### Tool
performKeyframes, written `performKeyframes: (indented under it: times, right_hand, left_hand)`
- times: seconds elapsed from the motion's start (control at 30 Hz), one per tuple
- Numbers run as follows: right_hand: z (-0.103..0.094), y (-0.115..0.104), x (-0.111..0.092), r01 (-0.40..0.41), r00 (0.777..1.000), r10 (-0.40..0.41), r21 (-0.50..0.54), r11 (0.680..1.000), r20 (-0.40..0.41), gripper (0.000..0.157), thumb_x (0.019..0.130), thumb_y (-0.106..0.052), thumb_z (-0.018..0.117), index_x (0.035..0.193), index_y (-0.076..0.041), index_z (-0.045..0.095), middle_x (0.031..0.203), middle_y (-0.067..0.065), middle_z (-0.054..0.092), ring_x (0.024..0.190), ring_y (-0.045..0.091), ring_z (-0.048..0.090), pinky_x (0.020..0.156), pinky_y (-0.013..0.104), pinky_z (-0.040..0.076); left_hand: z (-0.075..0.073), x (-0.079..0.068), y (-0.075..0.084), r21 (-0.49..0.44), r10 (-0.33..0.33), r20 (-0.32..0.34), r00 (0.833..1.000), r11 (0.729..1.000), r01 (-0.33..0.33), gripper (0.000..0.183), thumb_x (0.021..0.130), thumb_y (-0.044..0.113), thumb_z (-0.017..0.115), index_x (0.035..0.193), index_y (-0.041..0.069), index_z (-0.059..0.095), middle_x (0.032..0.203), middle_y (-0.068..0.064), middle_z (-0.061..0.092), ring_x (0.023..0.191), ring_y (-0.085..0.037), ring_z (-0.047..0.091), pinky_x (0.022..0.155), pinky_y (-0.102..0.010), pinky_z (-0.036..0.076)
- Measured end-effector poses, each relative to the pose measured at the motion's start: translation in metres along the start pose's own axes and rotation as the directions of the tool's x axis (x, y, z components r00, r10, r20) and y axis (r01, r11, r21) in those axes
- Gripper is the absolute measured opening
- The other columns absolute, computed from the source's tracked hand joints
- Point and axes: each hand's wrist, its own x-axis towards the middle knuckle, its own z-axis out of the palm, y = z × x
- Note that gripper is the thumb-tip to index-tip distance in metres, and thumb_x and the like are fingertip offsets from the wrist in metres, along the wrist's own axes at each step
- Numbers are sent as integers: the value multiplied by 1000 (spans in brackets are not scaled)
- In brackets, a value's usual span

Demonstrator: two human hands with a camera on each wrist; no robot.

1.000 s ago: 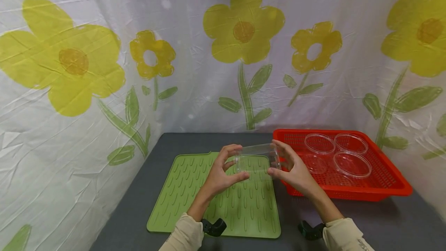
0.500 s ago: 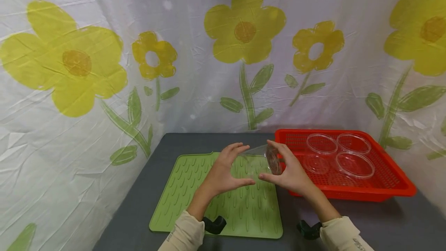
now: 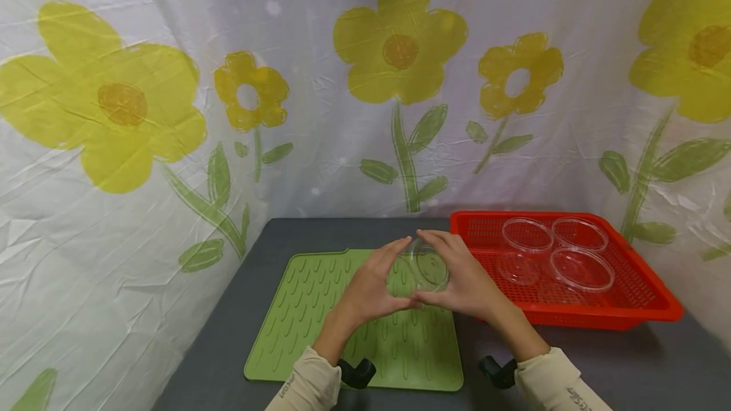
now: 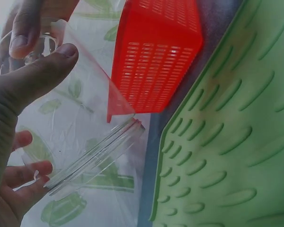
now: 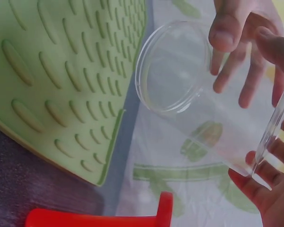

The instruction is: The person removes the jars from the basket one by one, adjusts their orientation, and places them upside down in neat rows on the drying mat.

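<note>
Clear container: gripped in the air over the green mat; tilted, see-through wall, a ringed edge seen at each end in the right wrist view. Lid or base cannot be told.
Left hand: curled round the container's left part, fingers set above, thumb below; its fingers are seen through the wall in the right wrist view.
Right hand: curled round the right part, fingertips set by one ringed end.
Thumb tips: brought close together below the container; contact cannot be told.
Green mat: laid on the dark tabletop; surface covered in raised ridges.
Red basket: placed just right of the mat, walls perforated.
Three clear containers: grouped in the basket, round rims facing up.
Wrists: a black device is worn on each, just past the rolled pale sleeves.
Backdrop: white cloth, printed with yellow flowers and green leaves.
</note>
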Motion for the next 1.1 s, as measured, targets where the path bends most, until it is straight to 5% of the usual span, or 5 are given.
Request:
performKeyframes:
  times: [0.23,0.47,0.77,1.1]
  right_hand:
    - [-3,-6,4,25,1000,-25,-21,999,17,110,71,-37,94,160,-16,34,155,9,44,137,29,45,101,54,54]
    - [-1,-7,6,-28,999,25,109,994,28,119,71,-36,95,164,-21,22,160,12,37,143,33,40,105,62,48]
    - [5,-11,8,-121,992,122,373,920,22,115,71,-27,95,162,-22,25,162,8,37,146,32,42,110,59,44]
    - [11,-13,11,-176,982,188,484,857,24,104,72,-22,94,157,-20,34,148,9,52,120,34,62,104,66,43]
  left_hand:
    - [1,-3,-5,-52,3,-40,999,999,-5,104,73,38,93,158,14,36,155,-7,49,141,-29,50,107,-49,51]
    - [-1,-10,-5,-190,-95,-53,994,978,84,105,76,33,92,160,21,32,161,-6,42,144,-31,47,108,-52,50]
    - [0,-19,-10,-505,-234,-69,970,846,168,108,75,22,93,159,36,28,161,2,40,144,-29,47,118,-51,40]
    - [0,-23,-13,-585,-238,-89,967,799,143,109,75,11,92,160,33,26,161,-3,39,143,-32,47,119,-49,38]
